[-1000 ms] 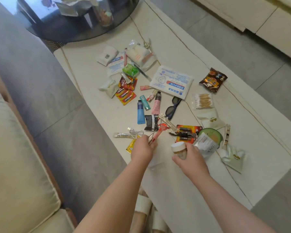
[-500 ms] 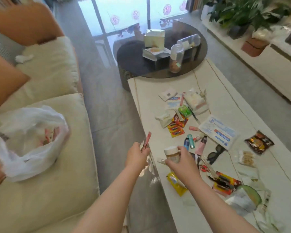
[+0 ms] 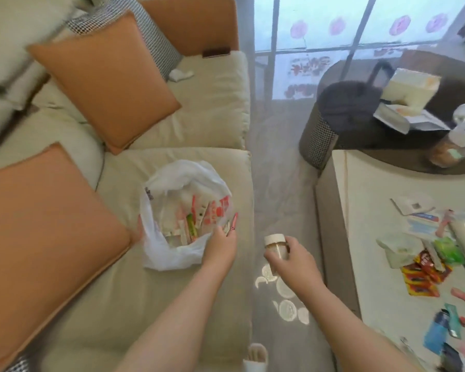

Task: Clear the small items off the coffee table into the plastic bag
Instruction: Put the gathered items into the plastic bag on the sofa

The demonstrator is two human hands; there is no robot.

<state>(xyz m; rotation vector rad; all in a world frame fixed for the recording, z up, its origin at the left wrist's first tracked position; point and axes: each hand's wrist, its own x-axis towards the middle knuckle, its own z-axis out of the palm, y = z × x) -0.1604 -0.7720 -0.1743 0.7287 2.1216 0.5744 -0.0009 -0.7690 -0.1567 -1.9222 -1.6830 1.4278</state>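
A white plastic bag (image 3: 169,253) lies open on the beige sofa seat, with several packets inside it. My left hand (image 3: 220,247) is at the bag's right rim and pinches a slim pink tool (image 3: 233,224) that points up. My right hand (image 3: 290,257) grips a small jar with a white lid (image 3: 274,244) over the floor between sofa and table. The cream coffee table (image 3: 360,210) at the right carries several small items: red packets (image 3: 422,272), a green packet (image 3: 448,249), a blue tube (image 3: 435,331).
Two orange cushions (image 3: 105,79) lean on the sofa back at the left. A dark round side table (image 3: 360,116) with boxes stands beyond the coffee table. Grey floor runs between sofa and table, and a slipper (image 3: 255,358) shows at the bottom.
My view has swung left from the coffee table to the sofa. Both hands moved left with the pink tool and the jar; my left hand has reached the bag's rim.
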